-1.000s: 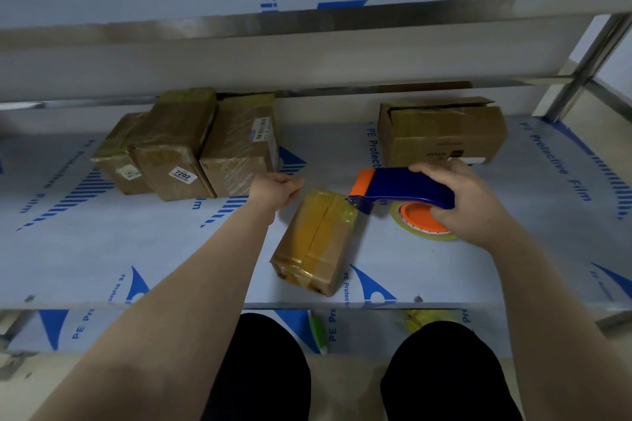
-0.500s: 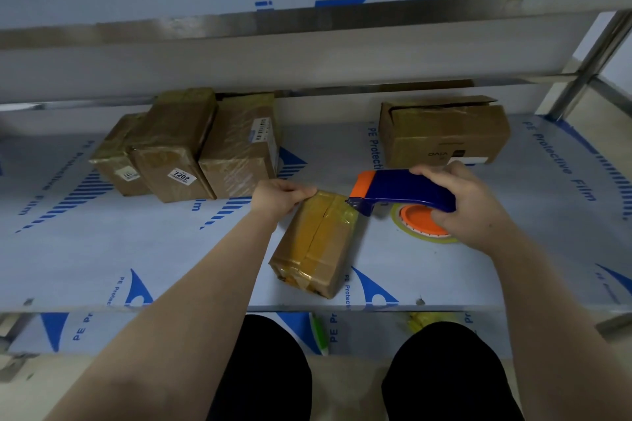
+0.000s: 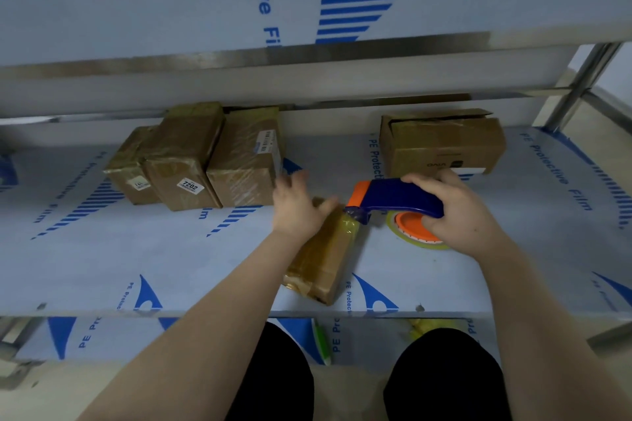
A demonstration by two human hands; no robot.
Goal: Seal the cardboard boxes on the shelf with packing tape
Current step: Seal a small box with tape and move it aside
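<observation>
Under the left hand (image 3: 295,207), now spread flat rather than curled at its far end, the small box (image 3: 325,260) lies on the shelf (image 3: 171,267), while the right hand (image 3: 455,212) just beside grips the tape dispenser (image 3: 396,198) at the box's corner, suggesting the strip is being pressed down.

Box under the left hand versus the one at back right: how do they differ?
The near box is taped over; the back box has gaping top flaps. The near box is narrow and lies askew near the shelf front; the back box is wider, square at the rear. The left hand presses the near box; no hand holds the back box. Both are brown cardboard.
</observation>
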